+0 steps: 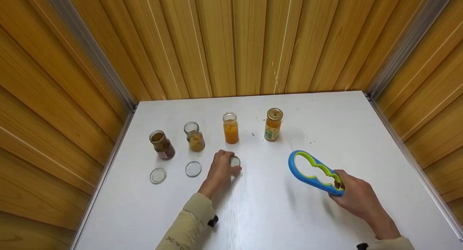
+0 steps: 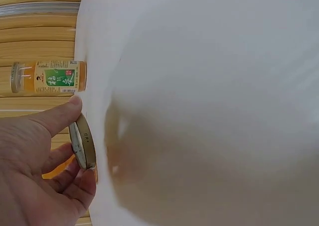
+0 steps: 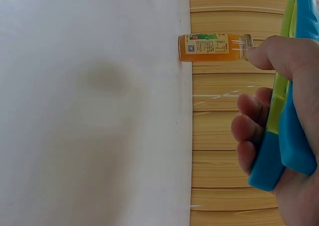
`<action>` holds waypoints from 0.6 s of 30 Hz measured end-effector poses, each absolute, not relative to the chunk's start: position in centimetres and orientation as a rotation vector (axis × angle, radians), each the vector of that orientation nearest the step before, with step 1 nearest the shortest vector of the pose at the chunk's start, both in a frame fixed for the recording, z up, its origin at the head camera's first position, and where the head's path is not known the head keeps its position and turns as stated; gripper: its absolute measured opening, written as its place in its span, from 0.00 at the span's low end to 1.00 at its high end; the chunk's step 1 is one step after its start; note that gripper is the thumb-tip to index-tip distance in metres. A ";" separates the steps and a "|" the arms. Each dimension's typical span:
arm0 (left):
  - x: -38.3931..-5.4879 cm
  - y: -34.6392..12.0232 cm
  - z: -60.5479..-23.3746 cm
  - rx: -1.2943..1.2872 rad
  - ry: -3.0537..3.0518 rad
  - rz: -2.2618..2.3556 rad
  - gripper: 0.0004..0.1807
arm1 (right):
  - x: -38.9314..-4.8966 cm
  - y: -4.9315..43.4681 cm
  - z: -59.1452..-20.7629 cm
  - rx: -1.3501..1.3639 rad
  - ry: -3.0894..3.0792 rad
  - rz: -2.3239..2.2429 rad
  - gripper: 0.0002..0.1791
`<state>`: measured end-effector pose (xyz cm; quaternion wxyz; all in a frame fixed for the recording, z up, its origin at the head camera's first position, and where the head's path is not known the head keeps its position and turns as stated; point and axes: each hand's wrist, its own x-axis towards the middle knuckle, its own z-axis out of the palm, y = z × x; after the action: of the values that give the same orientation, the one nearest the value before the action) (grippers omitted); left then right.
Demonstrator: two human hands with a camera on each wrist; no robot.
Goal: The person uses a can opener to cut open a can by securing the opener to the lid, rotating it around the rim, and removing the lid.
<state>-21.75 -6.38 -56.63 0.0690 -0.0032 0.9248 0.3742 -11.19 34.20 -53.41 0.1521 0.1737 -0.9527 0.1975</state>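
Note:
My left hand [image 1: 221,167] pinches a round metal jar lid [image 2: 83,142] by its edge, close over the table in front of an uncapped jar of orange contents [image 1: 231,131]. The lid's pale inner side faces up in the head view. In my right hand [image 1: 356,192] is a blue and green jar opener [image 1: 314,173], gripped at its narrow end and held above the table. Behind the opener, to its left, stands a capped jar [image 1: 272,128] with a gold lid and a green label.
Two more uncapped jars stand at left, one with dark brown contents [image 1: 162,145] and one with yellowish contents [image 1: 195,138]. Before them lie two loose lids [image 1: 158,175]. Wood-look panels [image 1: 249,43] wall the white table [image 1: 260,221] at the back and sides.

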 end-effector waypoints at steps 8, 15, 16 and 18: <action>-22.0 -6.4 -57.2 0.002 2.793 1.094 0.31 | -11.1 34.5 -53.5 0.469 -2.769 0.570 0.32; -22.0 -6.5 -57.5 0.033 2.820 1.048 0.32 | -11.0 34.7 -53.4 0.431 -2.821 0.601 0.31; -22.1 -6.5 -57.6 0.037 2.824 1.039 0.32 | -11.0 34.8 -53.4 0.427 -2.827 0.605 0.31; -22.1 -6.5 -57.7 0.043 2.833 1.028 0.32 | -10.9 34.8 -53.5 0.420 -2.835 0.608 0.31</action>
<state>-22.11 -6.52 -57.72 0.0637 0.0141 0.9380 0.3404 -10.92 34.84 -53.45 0.1056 0.1424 -0.9623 0.2063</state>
